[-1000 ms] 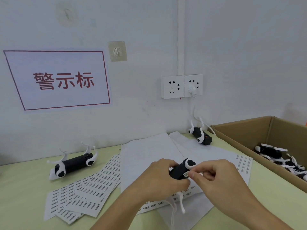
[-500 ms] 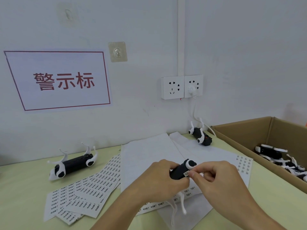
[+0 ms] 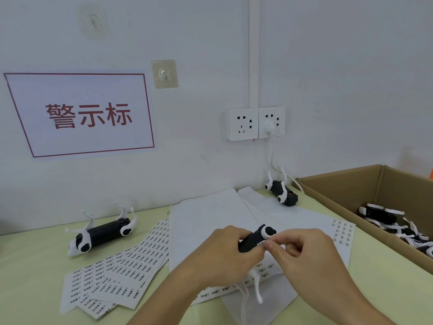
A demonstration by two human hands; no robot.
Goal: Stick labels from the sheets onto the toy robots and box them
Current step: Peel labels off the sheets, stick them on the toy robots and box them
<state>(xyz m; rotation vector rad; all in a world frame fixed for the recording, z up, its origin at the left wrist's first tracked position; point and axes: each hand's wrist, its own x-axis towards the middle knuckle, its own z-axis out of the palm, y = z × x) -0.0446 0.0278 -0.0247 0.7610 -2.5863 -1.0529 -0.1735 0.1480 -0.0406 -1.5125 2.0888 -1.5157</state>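
My left hand (image 3: 222, 256) grips a black-and-white toy robot (image 3: 254, 239) above the paper sheets, its white legs hanging down. My right hand (image 3: 302, 252) pinches a small white label (image 3: 261, 244) against the robot's black body. Two more toy robots lie upside down with legs up: one at the left (image 3: 100, 235), one by the wall near the box (image 3: 282, 192). A fan of label sheets (image 3: 121, 270) lies at the left. The cardboard box (image 3: 339, 184) at the right holds several robots (image 3: 393, 224).
Large white backing sheets (image 3: 210, 219) cover the middle of the yellow-green table (image 3: 30, 266); one at the right carries a few labels (image 3: 341, 233). On the wall are a red-framed sign (image 3: 84, 113), wall sockets with a plugged cable (image 3: 255, 124) and an adhesive hook (image 3: 164, 73).
Both hands stay on the robot, almost still. My right thumb and finger have shifted slightly along the label on the body.
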